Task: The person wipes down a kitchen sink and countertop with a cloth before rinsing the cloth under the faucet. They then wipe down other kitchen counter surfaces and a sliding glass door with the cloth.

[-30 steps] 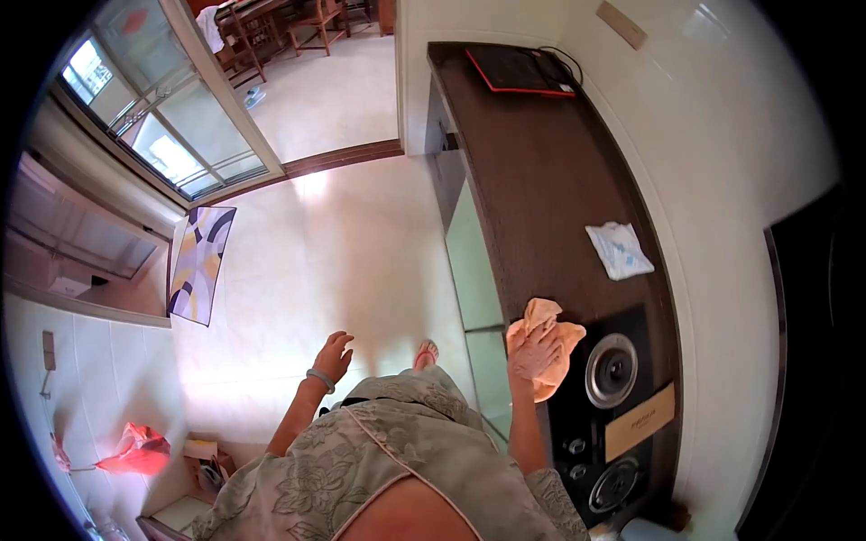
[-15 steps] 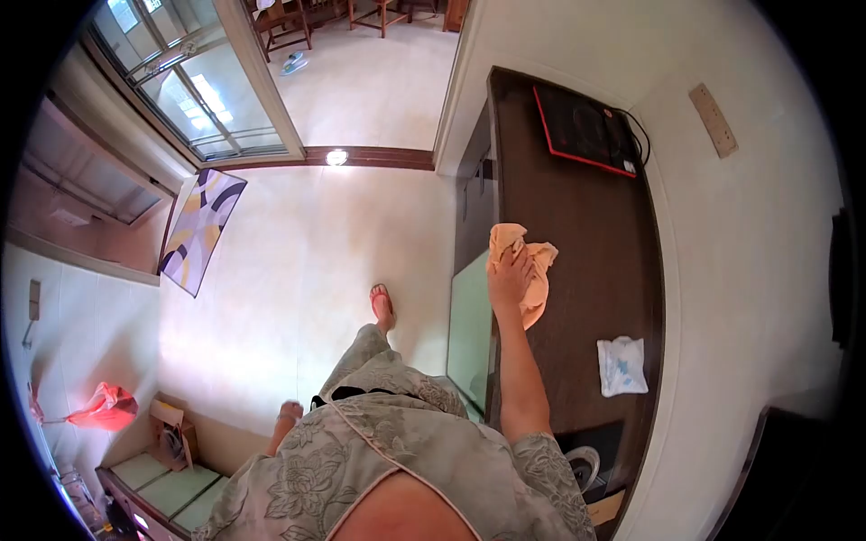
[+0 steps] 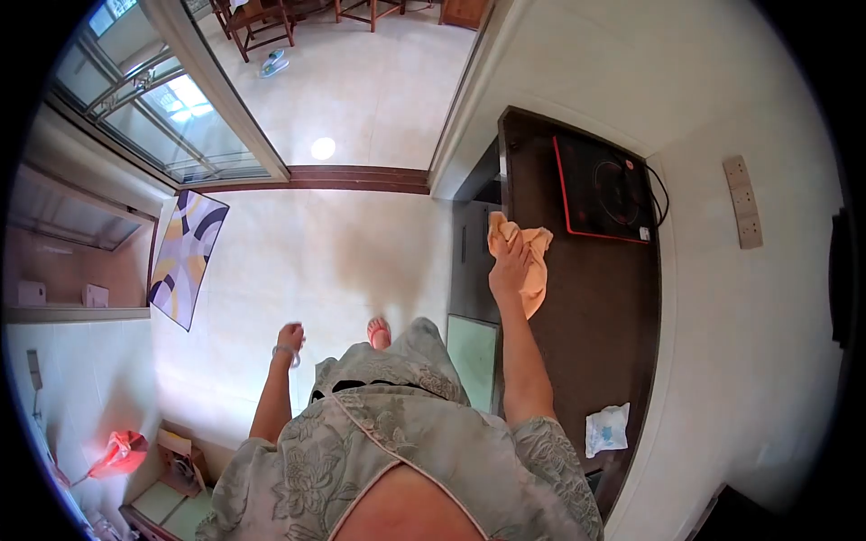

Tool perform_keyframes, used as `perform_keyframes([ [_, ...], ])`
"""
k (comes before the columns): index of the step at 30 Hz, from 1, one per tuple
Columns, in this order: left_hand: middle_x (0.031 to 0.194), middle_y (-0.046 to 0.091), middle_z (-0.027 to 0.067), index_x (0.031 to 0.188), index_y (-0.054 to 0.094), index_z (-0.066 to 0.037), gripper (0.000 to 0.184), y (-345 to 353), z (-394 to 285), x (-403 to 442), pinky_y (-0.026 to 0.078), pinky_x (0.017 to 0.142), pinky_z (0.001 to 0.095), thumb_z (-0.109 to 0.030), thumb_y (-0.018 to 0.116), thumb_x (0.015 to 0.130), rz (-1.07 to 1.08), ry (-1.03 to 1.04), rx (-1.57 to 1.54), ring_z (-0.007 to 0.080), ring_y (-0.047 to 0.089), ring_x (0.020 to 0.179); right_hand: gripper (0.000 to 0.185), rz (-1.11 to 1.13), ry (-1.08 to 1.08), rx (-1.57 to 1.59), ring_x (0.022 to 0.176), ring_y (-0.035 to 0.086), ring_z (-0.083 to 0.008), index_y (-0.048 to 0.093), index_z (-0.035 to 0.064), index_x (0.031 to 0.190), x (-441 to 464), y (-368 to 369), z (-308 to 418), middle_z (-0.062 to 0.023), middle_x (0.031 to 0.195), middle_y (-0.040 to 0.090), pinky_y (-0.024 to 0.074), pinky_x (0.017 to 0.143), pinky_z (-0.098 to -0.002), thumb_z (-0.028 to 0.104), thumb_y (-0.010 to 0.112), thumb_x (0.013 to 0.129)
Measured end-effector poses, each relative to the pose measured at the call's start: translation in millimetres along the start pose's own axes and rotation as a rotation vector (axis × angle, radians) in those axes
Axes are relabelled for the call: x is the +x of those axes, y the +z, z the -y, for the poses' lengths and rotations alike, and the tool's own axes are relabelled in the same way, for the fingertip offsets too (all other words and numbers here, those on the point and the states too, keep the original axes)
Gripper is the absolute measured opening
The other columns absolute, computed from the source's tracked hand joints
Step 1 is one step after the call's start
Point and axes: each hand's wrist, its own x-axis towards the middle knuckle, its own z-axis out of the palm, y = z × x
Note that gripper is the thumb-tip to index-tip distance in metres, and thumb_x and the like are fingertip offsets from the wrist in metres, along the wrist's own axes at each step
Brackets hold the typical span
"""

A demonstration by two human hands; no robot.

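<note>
An orange cloth lies bunched on the left edge of the dark countertop. Pressing down on it is my right hand, its fingers closed over the fabric. My left hand hangs over the floor on the other side of my body, with a bracelet at the wrist. Its fingers are curled in and nothing shows in them. Further along the counter, ahead of the cloth, sits a black induction cooktop with a red edge.
A white packet lies on the counter nearer my body. The cooktop's cable runs beside the wall, below a socket strip. A patterned mat lies by the glass door. Beyond the doorway stand wooden chairs and slippers.
I have moved forward along the counter, so the cooktop is closer. The cloth and my right hand have advanced along the edge. My left hand has swung forward into fuller view.
</note>
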Motion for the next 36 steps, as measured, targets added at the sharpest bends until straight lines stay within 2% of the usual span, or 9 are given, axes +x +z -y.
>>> perform_keyframes([
  [5,0.104,0.067,0.0085,0.122,0.058,-0.006,0.033,23,-116,58,0.052,0.064,0.0303,-0.022,0.056,0.094,-0.020,0.299,0.107,0.0169,0.066,0.078,0.056,-0.056,-0.050,0.005,0.128,0.040,-0.0421,0.048,0.0204,0.132,73,14,6,-0.0181,0.144,0.036,0.0302,0.109,-0.0482,0.001,0.059,0.080],
  [9,0.110,0.067,0.0164,0.114,0.063,-0.005,0.032,42,-145,78,0.050,0.091,0.0390,-0.024,0.060,0.089,-0.009,0.301,0.391,0.0326,0.063,0.104,0.050,-0.116,0.023,0.191,0.122,0.045,-0.0409,0.052,0.0187,0.127,122,17,15,-0.0184,0.138,0.045,0.0356,0.106,-0.0462,0.003,0.060,0.080],
  [12,0.104,0.068,0.0180,0.112,0.064,-0.004,0.033,42,-105,102,0.051,0.088,0.0384,-0.026,0.060,0.087,0.069,0.149,0.429,0.0304,0.066,0.099,0.043,0.109,0.267,0.426,0.122,0.047,-0.0358,0.052,0.0095,0.128,166,2,25,-0.0181,0.133,0.049,0.0365,0.105,-0.0409,0.005,0.058,0.085],
  [18,0.091,0.070,0.0175,0.108,0.067,-0.002,0.032,12,-138,78,0.055,0.067,0.0360,-0.021,0.058,0.084,0.078,-0.119,0.365,0.0263,0.069,0.074,0.048,-0.356,0.517,1.657,0.119,0.048,-0.0259,0.036,-0.0020,0.137,324,-35,63,-0.0170,0.132,0.048,0.0376,0.103,-0.0353,0.015,0.052,0.095],
  [24,0.098,0.071,0.0142,0.101,0.073,-0.011,0.029,-47,-95,161,0.052,0.082,0.0397,-0.033,0.065,0.084,0.084,0.116,0.649,0.0337,0.066,0.099,0.048,-1.016,0.747,1.253,0.118,0.048,-0.0265,0.033,-0.0041,0.135,438,67,143,-0.0188,0.131,0.046,0.0412,0.099,-0.0366,0.013,0.050,0.094],
  [28,0.100,0.071,0.0141,0.102,0.073,-0.011,0.032,-85,-127,231,0.052,0.082,0.0382,-0.036,0.068,0.083,0.140,0.274,0.710,0.0318,0.066,0.097,0.040,-1.065,1.062,1.871,0.113,0.052,-0.0272,0.036,-0.0056,0.129,430,145,159,-0.0184,0.126,0.047,0.0449,0.097,-0.0350,0.003,0.045,0.091],
  [30,0.100,0.071,0.0137,0.102,0.072,-0.009,0.029,-111,-145,279,0.052,0.081,0.0380,-0.031,0.068,0.084,0.120,0.176,0.545,0.0307,0.067,0.093,0.040,-0.388,1.108,1.572,0.111,0.053,-0.0252,0.038,-0.0029,0.130,401,231,138,-0.0146,0.127,0.049,0.0480,0.093,-0.0332,0.001,0.046,0.091],
  [32,0.098,0.070,0.0119,0.105,0.069,-0.009,0.028,-125,-200,308,0.052,0.074,0.0361,-0.028,0.065,0.085,0.124,0.077,0.458,0.0275,0.067,0.087,0.039,0.098,1.010,2.009,0.111,0.054,-0.0224,0.041,-0.0028,0.129,368,316,94,-0.0118,0.124,0.051,0.0487,0.090,-0.0331,0.005,0.050,0.092],
  [36,0.093,0.069,0.0084,0.111,0.064,-0.009,0.026,-147,-316,347,0.051,0.062,0.0323,-0.022,0.061,0.089,0.173,-0.036,0.333,0.0211,0.067,0.075,0.039,0.105,1.033,1.821,0.110,0.054,-0.0205,0.044,-0.0041,0.128,358,192,83,-0.0114,0.123,0.053,0.0473,0.091,-0.0323,0.009,0.053,0.093],
])
